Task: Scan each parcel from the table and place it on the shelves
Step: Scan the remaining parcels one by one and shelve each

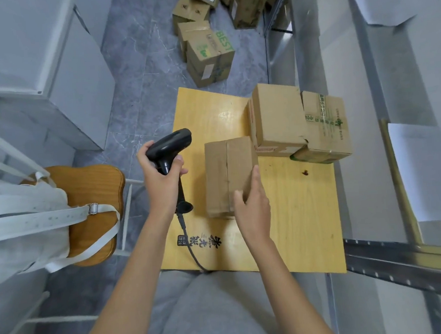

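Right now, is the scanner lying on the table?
No, the left hand grips the black scanner by its handle, holding it beside the table.

Black scanner, plain brown parcel, yellow wooden table.

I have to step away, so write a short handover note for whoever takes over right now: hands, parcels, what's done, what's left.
Left hand: grips the black barcode scanner, its head aimed toward the table; its cable trails down toward the person.
Right hand: holds the near small parcel on the yellow table, fingers along its right side.
Two more parcels sit at the table's far edge: a plain box and a green-printed box, touching each other.
Done: cannot tell whether any parcel was scanned.
Left: scan the held parcel, shelve it, then the other two.
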Tool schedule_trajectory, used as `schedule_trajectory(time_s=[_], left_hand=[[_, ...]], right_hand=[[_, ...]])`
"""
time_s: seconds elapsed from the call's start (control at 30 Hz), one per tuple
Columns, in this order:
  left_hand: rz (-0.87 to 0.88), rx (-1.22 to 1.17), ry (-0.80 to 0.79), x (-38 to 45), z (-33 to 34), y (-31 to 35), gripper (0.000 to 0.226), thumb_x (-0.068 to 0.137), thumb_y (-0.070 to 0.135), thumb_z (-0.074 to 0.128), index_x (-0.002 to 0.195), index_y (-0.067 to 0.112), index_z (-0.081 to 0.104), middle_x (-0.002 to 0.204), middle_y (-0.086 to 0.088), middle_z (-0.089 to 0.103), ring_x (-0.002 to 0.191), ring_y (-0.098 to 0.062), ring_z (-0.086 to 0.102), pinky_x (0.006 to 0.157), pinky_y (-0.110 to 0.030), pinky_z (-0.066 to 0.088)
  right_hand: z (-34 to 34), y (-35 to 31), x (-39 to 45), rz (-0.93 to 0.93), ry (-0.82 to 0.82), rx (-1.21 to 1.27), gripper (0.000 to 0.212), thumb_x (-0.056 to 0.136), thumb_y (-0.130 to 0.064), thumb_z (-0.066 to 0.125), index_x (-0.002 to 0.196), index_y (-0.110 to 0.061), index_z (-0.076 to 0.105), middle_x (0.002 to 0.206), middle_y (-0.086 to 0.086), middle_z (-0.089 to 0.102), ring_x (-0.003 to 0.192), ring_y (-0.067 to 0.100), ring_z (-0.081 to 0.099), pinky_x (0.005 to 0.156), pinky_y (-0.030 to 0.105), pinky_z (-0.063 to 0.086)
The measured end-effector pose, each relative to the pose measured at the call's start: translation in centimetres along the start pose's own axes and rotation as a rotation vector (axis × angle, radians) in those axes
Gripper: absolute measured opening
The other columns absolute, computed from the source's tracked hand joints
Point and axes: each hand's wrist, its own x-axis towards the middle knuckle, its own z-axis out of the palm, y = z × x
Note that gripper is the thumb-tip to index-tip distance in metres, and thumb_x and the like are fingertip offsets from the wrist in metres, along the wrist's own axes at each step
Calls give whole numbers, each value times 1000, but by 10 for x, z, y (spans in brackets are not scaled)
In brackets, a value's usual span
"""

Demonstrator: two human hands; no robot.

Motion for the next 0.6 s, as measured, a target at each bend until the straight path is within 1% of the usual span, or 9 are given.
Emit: schedule_trajectory(time_s=[0.03, 0.07, 0.13, 0.2, 0.27, 0.33, 0.4, 0.5, 0.6], left_hand=[[6, -1, -5, 0, 2, 1, 51, 97, 3, 65, 126, 35, 39, 133, -19, 55, 76, -8, 71, 90, -43, 60], [7, 0, -11, -1, 3, 1, 51, 97, 3, 66, 125, 36, 39, 133, -18, 55, 75, -7, 72, 90, -43, 60], [8, 13, -24, -3, 5, 2, 51, 97, 3, 66, 127, 33, 39, 130, -12, 56, 74, -7, 72, 91, -45, 60], [9, 22, -37, -4, 5, 2, 51, 97, 2, 65, 131, 28, 39, 128, -8, 56, 74, -7, 72, 91, -46, 60], [11, 33, -48, -5, 6, 2, 52, 97, 2, 65, 135, 24, 38, 128, -8, 55, 75, -6, 72, 89, -43, 61], [15, 47, -55, -6, 6, 3, 54, 97, 3, 65, 139, 21, 37, 132, -10, 54, 77, -7, 73, 88, -41, 61], [25, 55, -66, -6, 5, 4, 54, 97, 3, 65, 140, 22, 37, 131, -9, 55, 76, -7, 73, 90, -43, 61], [44, 62, -83, -6, 4, 5, 54, 97, 4, 66, 136, 27, 37, 127, -3, 55, 76, -6, 73, 92, -47, 59], [51, 72, -89, -4, 1, 6, 54, 97, 5, 66, 135, 30, 38, 123, 5, 55, 75, -7, 73, 95, -52, 57]], right_hand=[[-2, 0, 0, -29, 17, -74, 71, 101, -19, 43, 161, -27, 6, 169, 2, 11, 146, 24, 34, 99, 36, 48], [-2, 0, 1, -50, 21, -151, 70, 101, -18, 41, 161, -28, 6, 169, 4, 4, 147, 28, 32, 100, 40, 48], [2, -2, 5, -62, -2, -303, 69, 102, -25, 41, 161, -31, 4, 169, 5, -6, 152, 36, 16, 115, 51, 33], [8, -4, 11, -41, -51, -444, 76, 100, -51, 41, 160, -37, -3, 168, 1, -17, 153, 41, -1, 122, 56, 14], [15, -2, 18, -5, -111, -551, 92, 90, -75, 39, 157, -40, -13, 165, -2, -26, 151, 44, -12, 122, 59, 6], [21, 3, 22, -5, -126, -602, 101, 84, -82, 40, 156, -41, -18, 165, -2, -28, 150, 47, -14, 120, 61, 7], [25, 7, 22, -6, -95, -593, 99, 84, -80, 41, 155, -44, -16, 166, -1, -25, 150, 48, -11, 118, 63, 13], [24, 10, 21, 80, -61, -481, 92, 84, -79, 41, 153, -53, -14, 165, 1, -26, 149, 49, -11, 115, 69, 11], [19, 11, 21, 89, -63, -471, 90, 83, -77, 43, 152, -56, -12, 166, -1, -22, 147, 48, 6, 108, 59, 25]])
